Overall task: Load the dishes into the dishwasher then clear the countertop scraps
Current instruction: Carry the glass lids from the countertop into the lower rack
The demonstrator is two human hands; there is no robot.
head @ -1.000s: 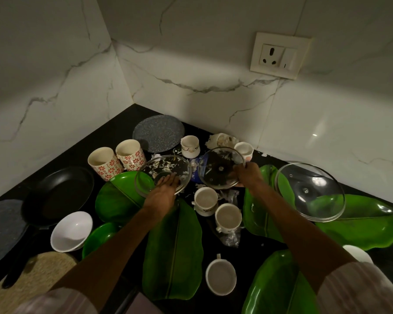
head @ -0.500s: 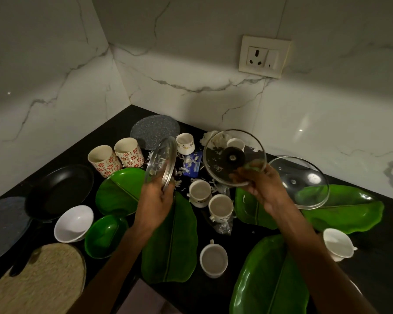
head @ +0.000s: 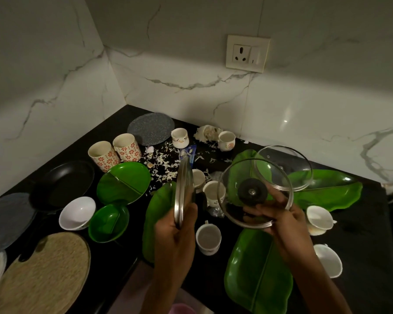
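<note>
My left hand [head: 175, 236] grips a glass lid [head: 183, 191] by its lower rim, held edge-on and upright above the counter. My right hand [head: 281, 219] holds a second glass lid [head: 254, 191] with a black knob, tilted to face me. A third glass lid [head: 284, 166] lies on the leaf-shaped green plates [head: 327, 191] at the right. White scraps [head: 163, 164] are scattered on the black countertop [head: 361, 257] near several small cups [head: 208, 237]. The dishwasher is out of view.
Two red-patterned mugs [head: 114, 152], a round green plate [head: 123, 184], a green bowl [head: 108, 223], a white bowl [head: 76, 213] and a black pan [head: 64, 184] fill the left side. A woven mat [head: 43, 275] lies at the front left. Marble walls close the corner behind.
Both hands lifted the two glass lids off the counter and drew them toward me; the left lid turned from flat to edge-on, and scraps show where it lay.
</note>
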